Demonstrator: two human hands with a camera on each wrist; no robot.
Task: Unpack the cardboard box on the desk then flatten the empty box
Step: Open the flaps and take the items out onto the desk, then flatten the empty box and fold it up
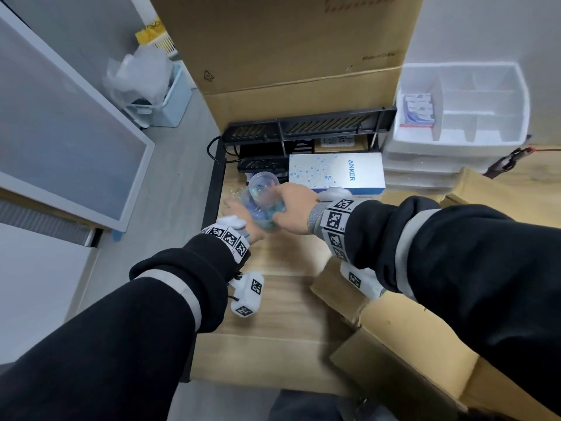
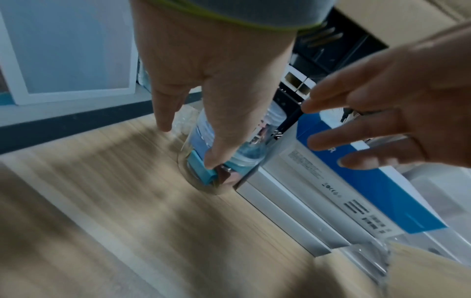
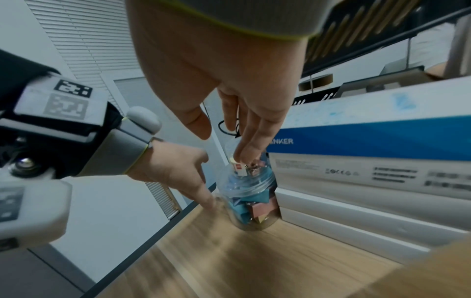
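A clear plastic jar point(image 1: 262, 196) point(image 2: 248, 158) point(image 3: 244, 193) filled with small colourful items stands upright on the wooden desk point(image 1: 273, 302), against the white and blue Anker box point(image 1: 334, 173). My left hand point(image 1: 235, 206) point(image 2: 188, 147) reaches down its left side, with straight fingers touching its wall. From the right, my right hand point(image 1: 291, 205) point(image 3: 221, 146) comes over it with spread straight fingers, their tips at its top. The open cardboard box point(image 1: 409, 344) lies at the lower right with its flaps out; its inside is hidden by my right arm.
A black rack point(image 1: 303, 126) stands behind the jar. White plastic drawers point(image 1: 455, 123) sit at the back right. A tall cardboard box point(image 1: 288, 41) leans at the back. The desk's left edge point(image 1: 212, 192) runs close to the jar.
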